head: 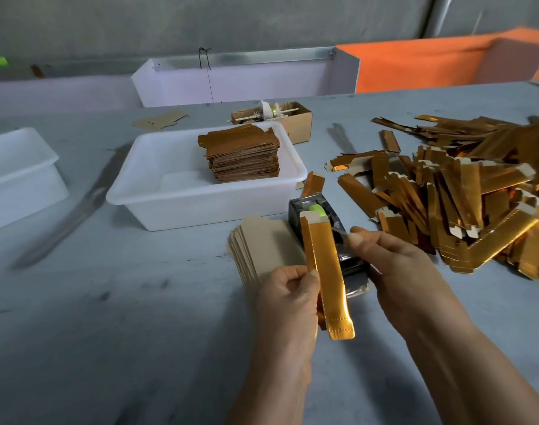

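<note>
My left hand pinches a long, folded gold foil carton, held upright and tilted over the table. My right hand reaches to the black tape dispenser, which carries a green roll, and its thumb and forefinger pinch a small strip of tape at the cutter. Just left of the dispenser lies a stack of flat cartons with the plain brown side up.
A white tub holds a stack of flat gold blanks. A big heap of folded gold cartons covers the right of the grey table. A second white tub stands left, a small cardboard box behind.
</note>
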Tool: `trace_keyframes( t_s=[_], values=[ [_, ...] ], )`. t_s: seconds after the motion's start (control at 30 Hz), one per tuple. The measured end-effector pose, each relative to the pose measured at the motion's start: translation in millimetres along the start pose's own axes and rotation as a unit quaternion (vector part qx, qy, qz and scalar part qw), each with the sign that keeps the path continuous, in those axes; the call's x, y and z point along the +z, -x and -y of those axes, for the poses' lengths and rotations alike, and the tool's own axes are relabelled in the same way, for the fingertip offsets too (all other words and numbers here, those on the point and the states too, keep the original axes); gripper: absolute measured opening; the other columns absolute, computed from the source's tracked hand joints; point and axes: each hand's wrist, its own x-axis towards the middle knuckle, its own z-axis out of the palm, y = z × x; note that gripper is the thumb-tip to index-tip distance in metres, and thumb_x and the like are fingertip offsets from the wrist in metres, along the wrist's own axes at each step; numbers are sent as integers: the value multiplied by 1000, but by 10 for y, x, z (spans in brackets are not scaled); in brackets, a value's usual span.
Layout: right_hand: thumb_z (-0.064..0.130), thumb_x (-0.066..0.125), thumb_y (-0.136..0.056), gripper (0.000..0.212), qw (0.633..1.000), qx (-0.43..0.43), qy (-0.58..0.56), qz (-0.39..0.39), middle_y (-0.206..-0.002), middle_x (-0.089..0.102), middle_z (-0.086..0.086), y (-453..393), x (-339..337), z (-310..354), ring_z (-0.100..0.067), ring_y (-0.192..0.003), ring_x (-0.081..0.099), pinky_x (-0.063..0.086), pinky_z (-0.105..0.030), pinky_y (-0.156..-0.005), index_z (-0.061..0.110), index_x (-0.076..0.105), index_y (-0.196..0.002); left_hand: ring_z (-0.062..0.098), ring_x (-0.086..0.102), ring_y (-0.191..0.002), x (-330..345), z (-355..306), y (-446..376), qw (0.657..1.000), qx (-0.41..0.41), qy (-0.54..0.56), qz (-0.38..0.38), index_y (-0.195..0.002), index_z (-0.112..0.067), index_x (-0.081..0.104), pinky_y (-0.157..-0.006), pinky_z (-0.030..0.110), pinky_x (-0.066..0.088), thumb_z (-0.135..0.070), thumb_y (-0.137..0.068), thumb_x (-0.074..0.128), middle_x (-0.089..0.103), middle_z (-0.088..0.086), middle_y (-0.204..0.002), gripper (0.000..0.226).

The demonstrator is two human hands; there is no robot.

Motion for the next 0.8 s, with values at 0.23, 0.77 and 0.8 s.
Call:
trace_keyframes(
  t_s=[0.23, 0.77, 0.8],
  values=[
    [26, 65, -85, 15, 953, -117, 262, -98, -134, 48, 8, 139, -51, -90, 0, -102, 42, 29, -8, -69, 20, 63, -71, -2, 54, -46, -9, 46, -40, 999, 14, 33, 5, -93, -11, 67, -45, 10, 41, -17, -93, 60, 62, -10, -56, 9],
    [18, 65, -84, 18, 946, -142, 275, -100, -127, 51, 7, 199, -8, -251, -6, -104, 48, 42, -27, -86, 23, 63, -67, 7, 65, -66, 118, 15, -96, 994, 85, -57, 38, -94, -17, 63, -56, 19, 47, -19, -93, 60, 74, -2, -83, 5],
    [17, 65, -84, 17, 944, -142, 283, -93, -127, 51, 6, 203, -6, -248, -7, -104, 48, 41, -26, -85, 21, 63, -68, 8, 65, -67, 118, 8, -96, 994, 85, -61, 39, -95, -17, 63, -57, 20, 47, -19, -93, 60, 74, -1, -86, 5]
  ],
)
